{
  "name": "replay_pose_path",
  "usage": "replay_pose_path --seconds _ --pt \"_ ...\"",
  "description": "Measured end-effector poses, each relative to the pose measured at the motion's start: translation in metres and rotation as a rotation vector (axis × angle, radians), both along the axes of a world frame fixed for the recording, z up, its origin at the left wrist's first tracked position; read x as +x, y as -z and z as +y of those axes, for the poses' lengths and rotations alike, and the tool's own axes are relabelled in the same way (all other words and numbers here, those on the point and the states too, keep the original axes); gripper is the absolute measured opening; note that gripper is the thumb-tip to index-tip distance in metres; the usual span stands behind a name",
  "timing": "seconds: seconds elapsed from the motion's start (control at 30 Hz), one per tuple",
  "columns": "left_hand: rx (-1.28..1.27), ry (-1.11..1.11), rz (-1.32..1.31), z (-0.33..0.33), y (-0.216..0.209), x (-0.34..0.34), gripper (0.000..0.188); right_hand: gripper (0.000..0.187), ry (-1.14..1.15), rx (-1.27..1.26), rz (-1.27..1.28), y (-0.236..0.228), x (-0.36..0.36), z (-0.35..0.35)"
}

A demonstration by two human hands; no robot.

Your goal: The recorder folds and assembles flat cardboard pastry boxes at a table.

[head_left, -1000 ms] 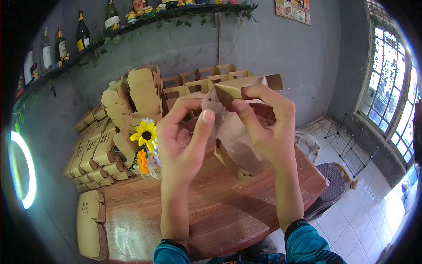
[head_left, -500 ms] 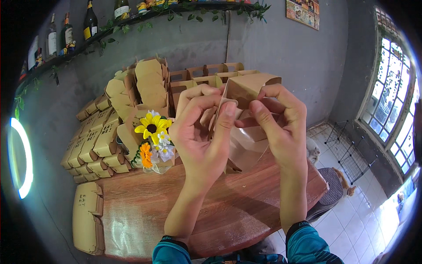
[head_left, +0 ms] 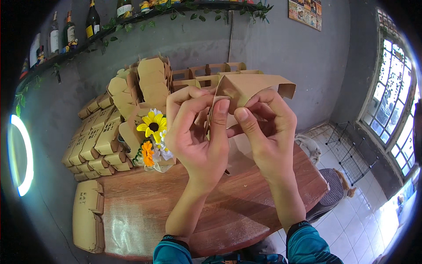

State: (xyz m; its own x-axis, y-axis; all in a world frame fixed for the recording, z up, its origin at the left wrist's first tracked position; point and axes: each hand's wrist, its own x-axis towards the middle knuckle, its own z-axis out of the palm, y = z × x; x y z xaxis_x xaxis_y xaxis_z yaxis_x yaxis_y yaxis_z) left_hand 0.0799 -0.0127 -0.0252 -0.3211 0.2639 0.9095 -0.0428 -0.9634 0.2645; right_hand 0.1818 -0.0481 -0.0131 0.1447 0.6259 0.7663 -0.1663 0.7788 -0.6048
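Observation:
A brown cardboard box [head_left: 251, 84], partly folded, is held up over the table between my two hands. My left hand [head_left: 198, 141] grips its left edge, with the thumb upright against the board and the fingers curled behind it. From the right, my right hand [head_left: 274, 132] is closed on the inner side of the box, thumb and forefinger pinched close to the left thumb. One flap of the box sticks out to the right above the right hand. My fingers hide most of the lower part of the box.
On the wooden table [head_left: 171, 211] stand stacks of folded brown boxes [head_left: 105, 138], open box trays [head_left: 151, 75] and artificial flowers [head_left: 153, 127]. More flattened boxes [head_left: 88, 215] lie at the left edge. A stool [head_left: 329, 191], wire rack [head_left: 351, 154] and cats [head_left: 310, 147] are at right.
The box has turned, so its top flap now reaches farther right and its shiny clear panel no longer shows. My right hand has shifted left, nearer to my left hand.

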Motion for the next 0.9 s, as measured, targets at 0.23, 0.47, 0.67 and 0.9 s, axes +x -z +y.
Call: replay_pose_path --seconds 0.23,0.47,0.67,0.9 --pt "-0.099 0.041 0.033 -0.003 -0.001 -0.003 0.011 0.006 -0.074 0.043 0.001 0.004 0.004 0.005" --pt "0.008 0.012 0.071 -0.001 -0.003 -0.006 0.01 0.004 0.036 0.029 -0.019 0.005 0.001 0.004" --pt "-0.081 0.109 0.094 -0.002 -0.004 -0.011 0.008 0.004 0.123 0.02 -0.113 0.003 0.002 0.0" --pt "-0.119 0.046 0.158 0.001 -0.004 -0.013 0.008 0.002 0.194 0.016 -0.14 0.008 -0.001 0.005"
